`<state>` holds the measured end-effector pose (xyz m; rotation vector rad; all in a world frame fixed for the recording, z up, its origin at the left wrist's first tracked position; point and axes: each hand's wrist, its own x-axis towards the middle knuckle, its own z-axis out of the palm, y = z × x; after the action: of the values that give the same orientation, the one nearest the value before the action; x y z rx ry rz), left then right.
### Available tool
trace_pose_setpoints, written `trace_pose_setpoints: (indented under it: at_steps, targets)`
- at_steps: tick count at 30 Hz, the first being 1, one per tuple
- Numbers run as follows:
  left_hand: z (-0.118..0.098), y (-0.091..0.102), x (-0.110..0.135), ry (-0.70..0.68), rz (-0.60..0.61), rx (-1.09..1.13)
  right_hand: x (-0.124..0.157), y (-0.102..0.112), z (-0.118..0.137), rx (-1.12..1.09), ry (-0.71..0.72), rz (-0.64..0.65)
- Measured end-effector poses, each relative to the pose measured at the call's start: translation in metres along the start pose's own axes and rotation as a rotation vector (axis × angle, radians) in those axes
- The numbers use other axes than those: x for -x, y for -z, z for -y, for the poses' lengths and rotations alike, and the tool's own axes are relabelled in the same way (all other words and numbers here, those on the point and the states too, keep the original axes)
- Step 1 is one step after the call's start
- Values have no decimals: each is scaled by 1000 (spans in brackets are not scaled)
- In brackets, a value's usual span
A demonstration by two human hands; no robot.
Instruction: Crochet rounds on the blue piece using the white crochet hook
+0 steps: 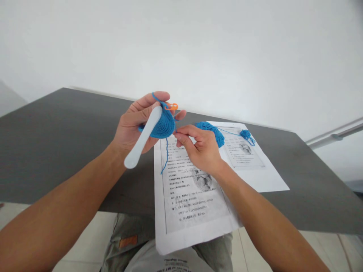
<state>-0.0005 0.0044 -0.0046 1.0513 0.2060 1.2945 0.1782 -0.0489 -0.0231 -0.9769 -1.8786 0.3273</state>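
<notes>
My left hand (pixel 133 121) is closed around a blue crocheted piece (pixel 163 124), raised above the table. A crochet hook with a pale, wide handle (pixel 143 138) slants across the piece, its upper end by my left thumb. An orange stitch marker (pixel 171 106) is clipped to the top edge, and blue yarn loops over my left index finger. From the piece's underside a loose yarn tail (pixel 166 158) hangs down. My right hand (pixel 198 145) pinches blue yarn (pixel 175 127) between thumb and forefinger, just right of the piece.
Printed sheets (pixel 187 226) lie on the dark grey table (pixel 70 151), one overhanging the front edge. A blue yarn skein (pixel 217 134) rests behind my right hand. One strand leads to a small yarn tangle (pixel 247 136) on the right sheet. A white wall (pixel 181 56) stands behind.
</notes>
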Motion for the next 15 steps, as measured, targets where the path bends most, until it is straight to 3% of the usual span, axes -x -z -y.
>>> trace_pose_setpoints:
  at_steps: [8,12,15]
  targets:
    - [-9,0,-11,-59,-82,-78,-7,7,-12,159,-75,185]
    - [-19,-7,-24,-88,-130,-59,-23,24,-28,204,-138,131]
    - [-32,-21,-39,-100,-132,-36,-42,38,-42,230,-208,7]
